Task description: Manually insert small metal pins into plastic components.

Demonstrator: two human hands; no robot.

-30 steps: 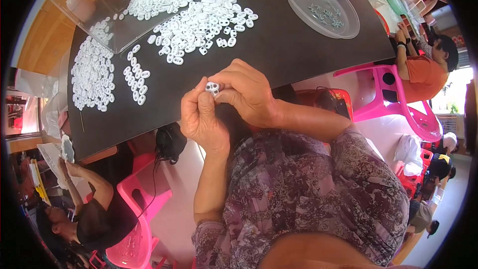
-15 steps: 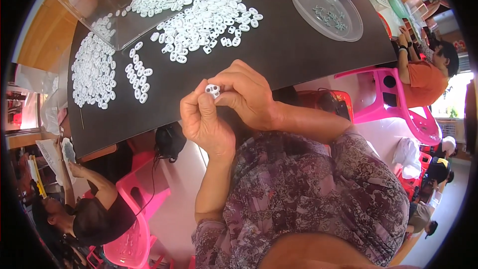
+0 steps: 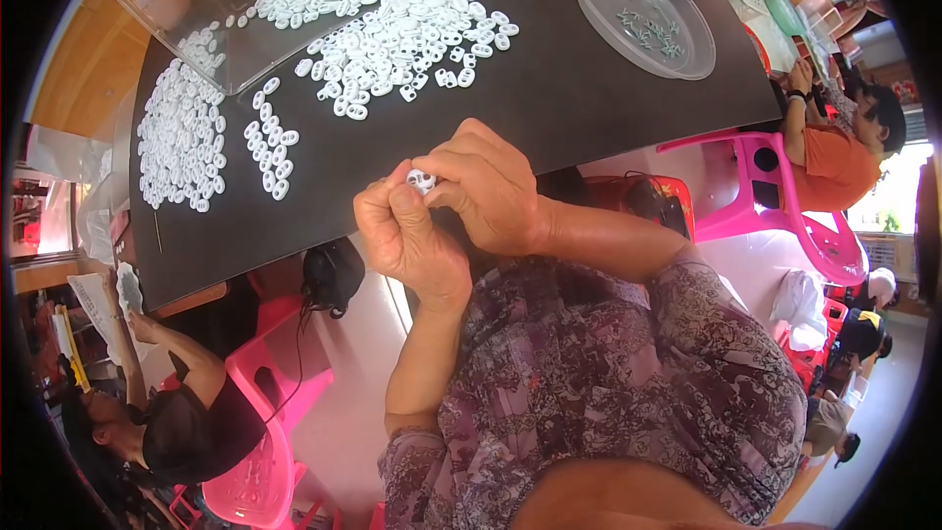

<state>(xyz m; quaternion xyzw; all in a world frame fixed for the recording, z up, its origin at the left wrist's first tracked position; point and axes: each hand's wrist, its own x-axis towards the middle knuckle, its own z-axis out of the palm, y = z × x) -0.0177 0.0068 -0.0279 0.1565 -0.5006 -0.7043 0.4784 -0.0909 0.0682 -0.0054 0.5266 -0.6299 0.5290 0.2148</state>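
Observation:
Between my fingertips is a small white plastic piece with dark holes [image 3: 421, 180], held just off the table's near edge. My left hand [image 3: 407, 236] pinches it from the left with thumb and fingers. From the right, my right hand [image 3: 488, 186] grips the same piece, its fingers curled and covering much of it. Beyond my hands lies a loose heap of similar white oval pieces [image 3: 392, 49]. A short column of these pieces [image 3: 270, 142] lies to the left, beside a larger pile [image 3: 182, 137] at the table's left side.
A clear plastic box [image 3: 231, 79] holding more white pieces stands at the far left. A round clear tray [image 3: 702, 49] with small greenish pieces lies at the far right of the dark table [image 3: 559, 88]. People sit on both sides, near pink chairs [image 3: 770, 172].
Both hands stay almost in place, still pinching the white piece, which has turned slightly. The view has shifted a little.

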